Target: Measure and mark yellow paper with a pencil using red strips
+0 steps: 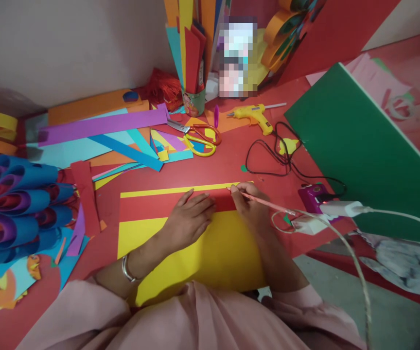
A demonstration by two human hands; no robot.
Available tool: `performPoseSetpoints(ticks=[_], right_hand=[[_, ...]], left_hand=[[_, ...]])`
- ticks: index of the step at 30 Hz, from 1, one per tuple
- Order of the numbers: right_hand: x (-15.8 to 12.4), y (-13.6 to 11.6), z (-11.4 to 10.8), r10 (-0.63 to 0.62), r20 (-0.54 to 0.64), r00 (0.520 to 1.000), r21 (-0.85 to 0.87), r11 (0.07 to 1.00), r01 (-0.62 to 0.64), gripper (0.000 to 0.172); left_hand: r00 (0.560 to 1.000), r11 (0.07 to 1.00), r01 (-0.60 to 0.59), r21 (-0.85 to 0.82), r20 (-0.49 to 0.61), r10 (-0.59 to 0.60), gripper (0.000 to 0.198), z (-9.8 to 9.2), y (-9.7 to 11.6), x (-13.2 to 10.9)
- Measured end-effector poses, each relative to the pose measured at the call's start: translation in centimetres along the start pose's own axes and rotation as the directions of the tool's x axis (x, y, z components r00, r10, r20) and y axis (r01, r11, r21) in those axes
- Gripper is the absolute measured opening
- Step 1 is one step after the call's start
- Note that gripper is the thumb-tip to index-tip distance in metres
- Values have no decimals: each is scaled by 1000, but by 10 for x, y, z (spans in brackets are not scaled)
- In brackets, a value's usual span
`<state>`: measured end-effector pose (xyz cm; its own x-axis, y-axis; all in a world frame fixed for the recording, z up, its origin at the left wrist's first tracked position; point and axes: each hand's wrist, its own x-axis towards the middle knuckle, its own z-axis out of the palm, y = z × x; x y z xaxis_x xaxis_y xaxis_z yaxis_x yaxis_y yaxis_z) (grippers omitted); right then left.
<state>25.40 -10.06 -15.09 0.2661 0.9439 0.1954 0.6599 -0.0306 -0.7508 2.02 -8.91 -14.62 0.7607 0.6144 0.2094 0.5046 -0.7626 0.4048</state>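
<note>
My left hand (191, 218) lies flat with its fingers stretched out, pressing on a red paper strip (148, 208). The strip lies across a large yellow paper sheet (195, 257), and a narrow yellow band shows along its far edge. In my right hand (250, 206) is a slim pinkish pencil (259, 200), pinched between thumb and fingers. Its point touches down near the strip's far edge, right of my left hand. The near edge of the yellow sheet is hidden by my clothing.
Scissors (201, 138) and a yellow glue gun (252, 114) lie beyond the sheet. Coloured paper strips (104, 124) and a blue paper flower (24, 209) are at left. A purple power socket (315, 197), cables and a green board (363, 160) stand at right. A cup (194, 102) holds paper strips.
</note>
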Motion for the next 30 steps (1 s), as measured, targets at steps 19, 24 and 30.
performPoseSetpoints(ticks=[19,24,30], right_hand=[[0,0,0,-4,14,1000,13,1000,4,29],[0,-1,0,-5,22,1000,25,1000,4,28],[0,0,0,-18,25,1000,42,999,17,26]], left_hand=[[1000,1000,-9,11,13,9,34,-1,-1,0],[1000,1000,-18,11,-12,18,34,-1,0,0],[1000,1000,-17,7,-18,17,33,0,0,0]])
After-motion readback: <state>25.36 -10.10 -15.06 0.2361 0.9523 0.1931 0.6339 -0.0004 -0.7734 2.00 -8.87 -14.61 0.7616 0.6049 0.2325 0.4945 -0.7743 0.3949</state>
